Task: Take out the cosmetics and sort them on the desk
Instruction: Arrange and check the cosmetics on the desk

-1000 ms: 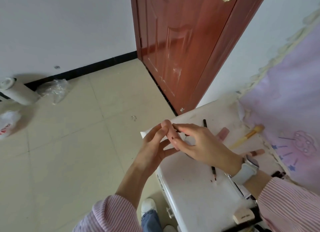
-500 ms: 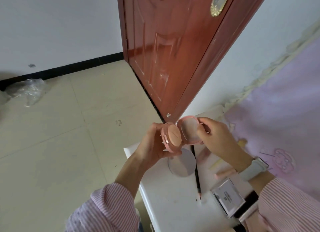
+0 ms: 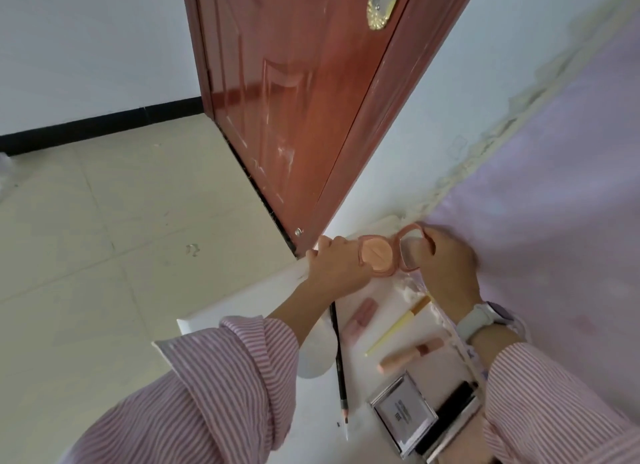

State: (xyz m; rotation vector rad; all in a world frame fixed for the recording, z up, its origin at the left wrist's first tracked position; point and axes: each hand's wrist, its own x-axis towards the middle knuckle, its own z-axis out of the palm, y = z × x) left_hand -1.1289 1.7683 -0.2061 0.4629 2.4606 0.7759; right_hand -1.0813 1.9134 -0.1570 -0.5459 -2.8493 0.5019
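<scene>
Above the desk (image 3: 311,422), both hands hold the open compact (image 3: 388,254).

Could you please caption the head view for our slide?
Both hands, left hand and right hand, hold an open round pink powder compact above the white desk.

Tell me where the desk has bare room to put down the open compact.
Bare patch: near corner of the desk, left of the pencil. Another, small: between pencil and silver case. Crowded: the right side, with brush, lipstick and case.
</scene>
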